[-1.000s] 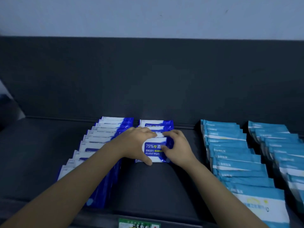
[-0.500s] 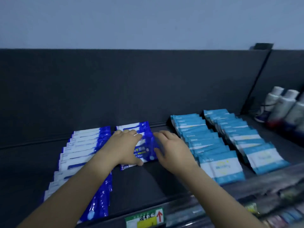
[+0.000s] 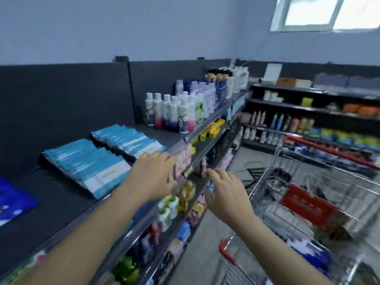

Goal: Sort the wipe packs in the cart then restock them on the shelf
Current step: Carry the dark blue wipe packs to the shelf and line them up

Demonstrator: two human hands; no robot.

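Over the front edge of the top shelf [image 3: 61, 204] the left hand [image 3: 153, 177] hangs palm down, its fingers [image 3: 162, 159] spread and relaxed, holding nothing and just beside the nearer row of light-blue wipe packs [image 3: 88, 163]. Right of it, out over the aisle between shelf and cart [image 3: 359, 194], the right hand [image 3: 225, 194] is also spread loosely and empty. A second row of light-blue wipe packs [image 3: 127, 140] lies just behind the first, both rows overlapping like shingles on the dark shelf top. One dark-blue wipe pack [image 3: 12, 202] shows at the far left edge. White bottles [image 3: 174, 112] stand further along the same shelf. Inside the wire cart, near its red flap [image 3: 308, 204], lie blurred blue packs [image 3: 308, 254]; their print cannot be read.
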